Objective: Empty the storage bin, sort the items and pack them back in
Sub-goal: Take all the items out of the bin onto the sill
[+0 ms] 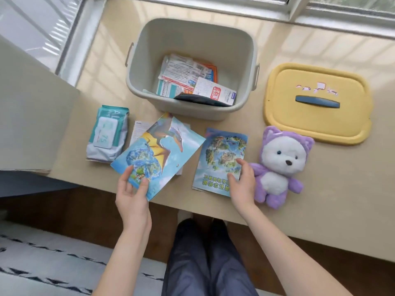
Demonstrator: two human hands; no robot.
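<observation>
A: Bin status?

B: Grey storage bin point(193, 67) seen at centre-rear of beige tabletop point(320, 199), upright, lid off, well beyond both hands. Paper packets and leaflets point(186, 75) seen inside on the bottom, plus a dark flat item point(203, 100) against the near wall. Yellow lid point(318, 103) laid flat to the right of the bin, dark handle up, long axis roughly L-R.

A: Hands?

B: Left hand point(132, 193) closed on the near corner of a pterosaur picture book point(158, 154), thumb on top, fingers underneath. Book's long axis runs diagonally, near-left to far-right; far corner pointed toward the bin. White papers point(139, 129) partly covered by it.
Right hand point(242, 184) laid open w/ fingers spread on the right edge of a 2nd booklet point(221, 161); nothing gripped. That booklet lies flat between the two hands, long axis approx. near-far, title text at the near end, upside down to the wearer.

A: Other items?

B: Wet wipes pack point(108, 133) lying flat, left of the pterosaur book, touching or just under its left corner, long axis near-far. Purple-and-white plush toy point(280, 165) on its back just right of the right hand, head away from the wearer, near the lid's front edge. Contact w/ hand can't be told.
</observation>
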